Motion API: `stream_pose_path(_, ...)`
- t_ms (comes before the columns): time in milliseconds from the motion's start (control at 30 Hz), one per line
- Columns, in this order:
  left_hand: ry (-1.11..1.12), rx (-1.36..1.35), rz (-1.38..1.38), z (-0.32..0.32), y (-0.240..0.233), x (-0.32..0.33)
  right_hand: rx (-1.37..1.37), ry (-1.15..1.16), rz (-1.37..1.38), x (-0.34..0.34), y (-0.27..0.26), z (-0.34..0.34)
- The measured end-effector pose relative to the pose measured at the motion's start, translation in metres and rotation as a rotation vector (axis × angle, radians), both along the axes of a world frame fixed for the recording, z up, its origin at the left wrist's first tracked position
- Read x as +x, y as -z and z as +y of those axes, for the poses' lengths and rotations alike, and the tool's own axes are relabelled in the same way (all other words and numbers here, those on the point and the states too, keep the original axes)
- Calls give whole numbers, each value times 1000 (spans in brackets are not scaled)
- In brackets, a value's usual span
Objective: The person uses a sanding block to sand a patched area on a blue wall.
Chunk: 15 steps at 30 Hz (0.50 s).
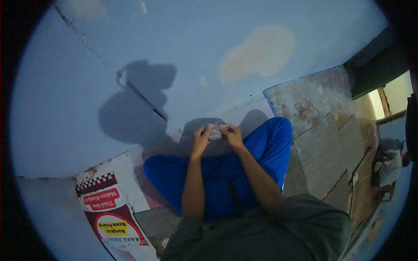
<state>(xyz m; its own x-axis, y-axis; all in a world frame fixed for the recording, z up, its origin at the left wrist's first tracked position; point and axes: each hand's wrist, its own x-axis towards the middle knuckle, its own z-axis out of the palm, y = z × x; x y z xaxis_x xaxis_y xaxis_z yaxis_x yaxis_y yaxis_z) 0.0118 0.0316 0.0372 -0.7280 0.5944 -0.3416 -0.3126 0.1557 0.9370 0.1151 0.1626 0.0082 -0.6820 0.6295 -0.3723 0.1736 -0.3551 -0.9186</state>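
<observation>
Both my hands meet above my crossed legs in blue trousers (215, 186), close to the blue wall. Between them is a small, pale, partly see-through object (215, 131); its kind cannot be made out. My left hand (201, 138) grips its left edge, with the thumb on top and something dark beside the fingers. On the opposite edge, the fingers and thumb of my right hand (231, 133) are closed. The fingers under the object are hidden.
A light blue wall (189, 39) with pale patches rises before me and carries my shadow. A printed banner (111, 208) bearing writing lies at the lower left. Grey floor tiles (326, 153) stretch to the right, towards a doorway or window opening (392, 94) and blurred items.
</observation>
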Motion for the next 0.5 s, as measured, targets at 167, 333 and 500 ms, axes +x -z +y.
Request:
stream_pose_path(167, -200, -120, 202, -7, 15, -10, 71, 1, -174, -10, 1, 4)
stream_pose_path(333, -360, -166, 252, -18, 18, -22, 376, -133, -154, -26, 4, 29)
stream_pose_path(500, -413, -77, 69, -25, 20, -26, -209, -313, -94, -42, -8, 8)
